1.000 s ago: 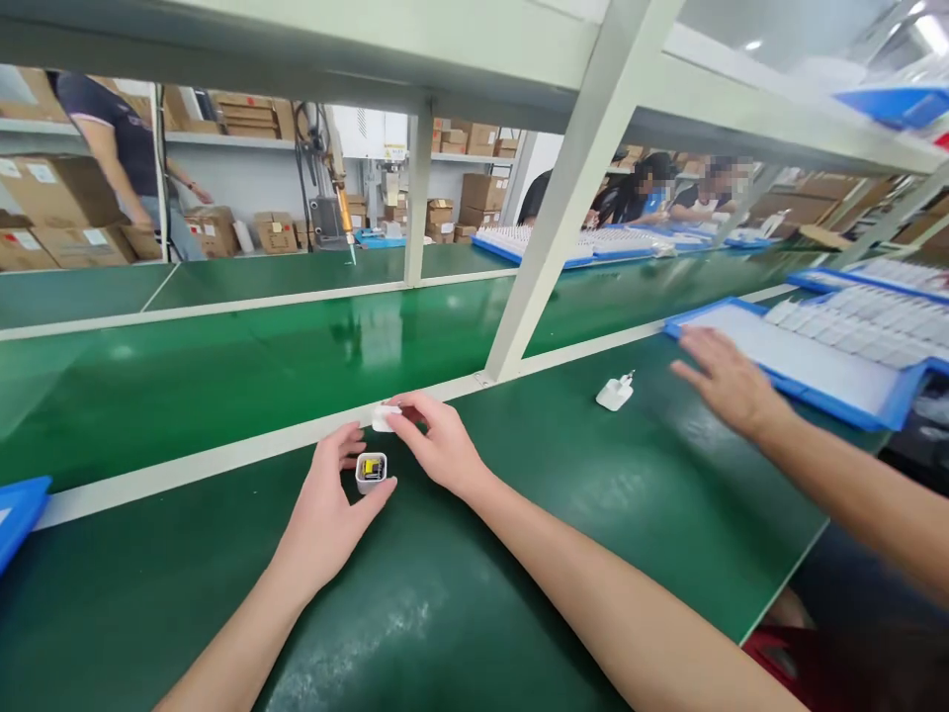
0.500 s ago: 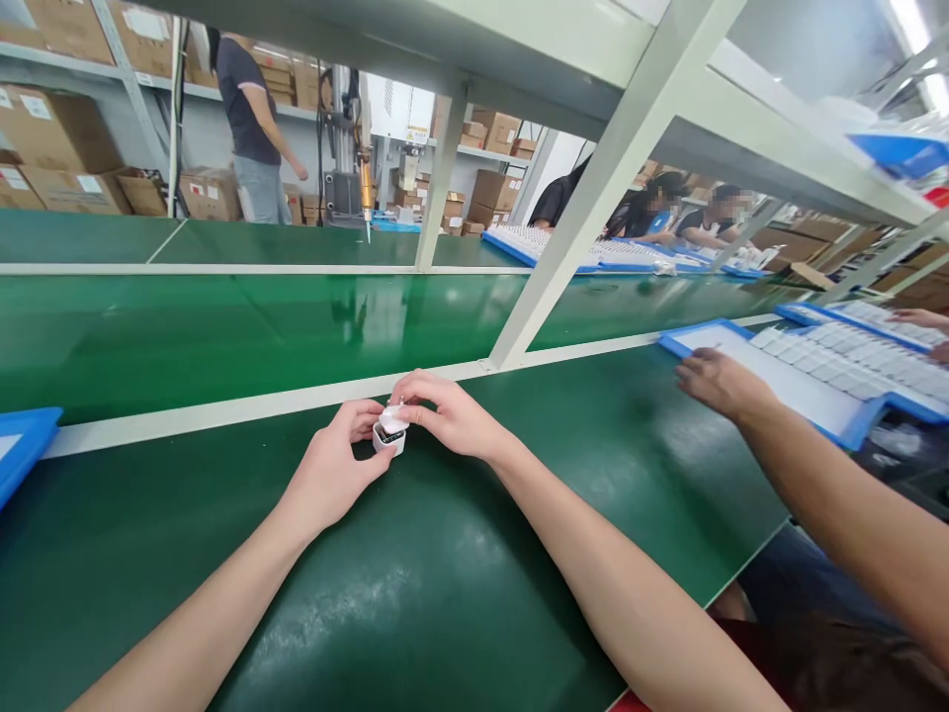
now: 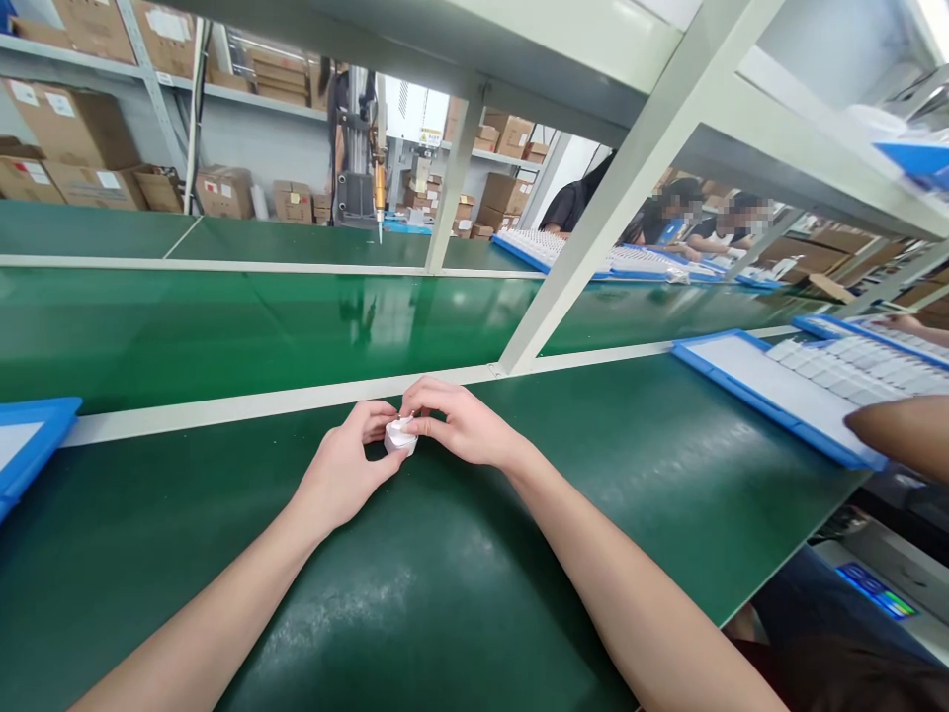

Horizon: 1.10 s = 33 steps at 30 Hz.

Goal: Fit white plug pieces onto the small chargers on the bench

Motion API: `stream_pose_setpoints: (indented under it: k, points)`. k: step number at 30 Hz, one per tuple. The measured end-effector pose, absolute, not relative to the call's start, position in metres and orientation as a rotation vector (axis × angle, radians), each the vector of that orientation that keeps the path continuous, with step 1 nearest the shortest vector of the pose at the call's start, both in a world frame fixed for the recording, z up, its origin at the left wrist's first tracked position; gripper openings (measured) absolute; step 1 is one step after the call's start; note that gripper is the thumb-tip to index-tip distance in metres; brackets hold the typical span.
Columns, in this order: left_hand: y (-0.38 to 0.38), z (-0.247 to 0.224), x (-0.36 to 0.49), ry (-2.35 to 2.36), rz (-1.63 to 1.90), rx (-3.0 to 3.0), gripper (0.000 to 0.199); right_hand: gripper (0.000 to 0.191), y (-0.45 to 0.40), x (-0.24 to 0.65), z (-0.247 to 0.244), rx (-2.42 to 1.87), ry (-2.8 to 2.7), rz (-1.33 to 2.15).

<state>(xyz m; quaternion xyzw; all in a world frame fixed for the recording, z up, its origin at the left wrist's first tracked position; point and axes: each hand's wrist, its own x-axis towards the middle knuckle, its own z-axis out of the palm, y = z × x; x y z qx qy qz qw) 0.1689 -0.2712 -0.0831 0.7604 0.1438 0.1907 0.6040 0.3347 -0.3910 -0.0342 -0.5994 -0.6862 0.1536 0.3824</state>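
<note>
A small white charger housing [image 3: 401, 441] sits at the green work surface near the pale rail, between my two hands. My left hand [image 3: 337, 470] is closed round its left and near sides, thumb in front. From the right, my right hand [image 3: 464, 425] pinches the white plug cap on top, where metal pins show by the fingertips. The cap sits over the housing's opening, and the inside no longer shows. Fingers partly cover both parts, so I cannot tell whether the cap is fully seated.
A blue-edged tray [image 3: 741, 368] of white pieces lies at the right, with a co-worker's arm [image 3: 905, 435] over it. Another blue tray [image 3: 44, 435] is at the left edge. A slanted metal post [image 3: 570, 262] rises behind my hands from the pale rail [image 3: 244, 407].
The plug cap, earlier tilted above the housing with dark parts showing inside, is now down over it. The co-worker's hand has drawn back right, and the person behind has left view.
</note>
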Motion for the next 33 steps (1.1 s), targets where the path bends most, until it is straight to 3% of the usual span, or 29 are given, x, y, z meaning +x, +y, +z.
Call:
stream_pose_setpoints:
  k: [19, 28, 33]
  points:
    - [-0.271, -0.082, 0.169, 0.319, 0.442, 1.757, 0.038, 0.028, -0.392, 0.334, -0.027, -1.629, -1.805, 0.358]
    - [-0.272, -0.08, 0.168, 0.319, 0.434, 1.768, 0.037, 0.01, -0.393, 0.33, -0.022, -1.728, -1.836, 0.323]
    - [-0.273, -0.079, 0.168, 0.307, 0.428, 1.745, 0.037, 0.009, -0.394, 0.326, -0.021, -1.805, -1.871, 0.3]
